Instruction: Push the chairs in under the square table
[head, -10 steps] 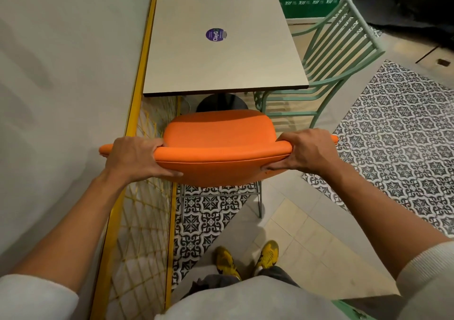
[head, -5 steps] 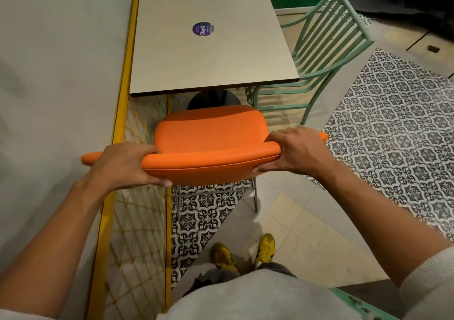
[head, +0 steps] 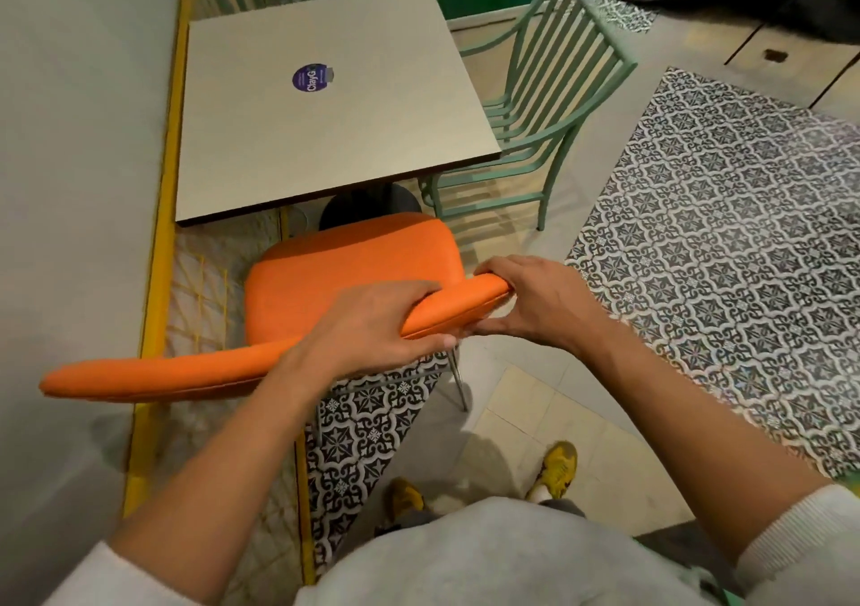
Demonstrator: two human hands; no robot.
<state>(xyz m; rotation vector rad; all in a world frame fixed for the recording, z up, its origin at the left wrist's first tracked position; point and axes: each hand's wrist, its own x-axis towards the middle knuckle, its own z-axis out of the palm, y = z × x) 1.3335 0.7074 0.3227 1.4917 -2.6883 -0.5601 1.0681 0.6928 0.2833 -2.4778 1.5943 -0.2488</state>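
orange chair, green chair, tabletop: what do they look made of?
Orange chair: smooth padded upholstery, likely vinyl or faux leather; soft sheen, piped seam, on thin metal legs.
Green chair: painted metal, probably; thin curved slats and tubes, matte mint finish.
Tabletop: looks like beige matte laminate over a board; dark edge band shows.

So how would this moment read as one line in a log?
step: pushing orange chair | left hand: on backrest | right hand: on backrest end | seat: not under square table | green chair: untouched
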